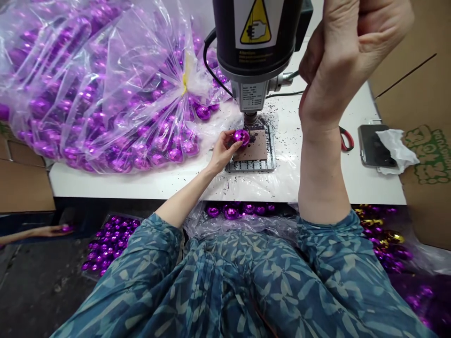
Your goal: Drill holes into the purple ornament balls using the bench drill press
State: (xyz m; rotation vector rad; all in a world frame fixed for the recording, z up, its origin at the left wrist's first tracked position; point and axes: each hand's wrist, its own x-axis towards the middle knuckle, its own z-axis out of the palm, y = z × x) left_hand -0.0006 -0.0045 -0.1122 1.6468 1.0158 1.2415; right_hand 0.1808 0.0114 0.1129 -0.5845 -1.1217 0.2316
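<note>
My left hand [222, 149] pinches a shiny purple faceted ball [241, 137] and holds it on the small metal platform [256, 152] right under the spindle of a bench press machine [254, 42]. My right hand [347, 51] is raised beside the machine's head, fingers curled around a lever that is mostly hidden behind the hand. Dark shavings lie scattered around the platform.
A large clear plastic bag [105, 80] full of purple balls fills the left of the white table [141, 183]. A phone [373, 145] with a white tissue and red-handled scissors [347, 138] lie at right. More purple and gold balls sit below the table. Another person's arm [31, 233] shows at far left.
</note>
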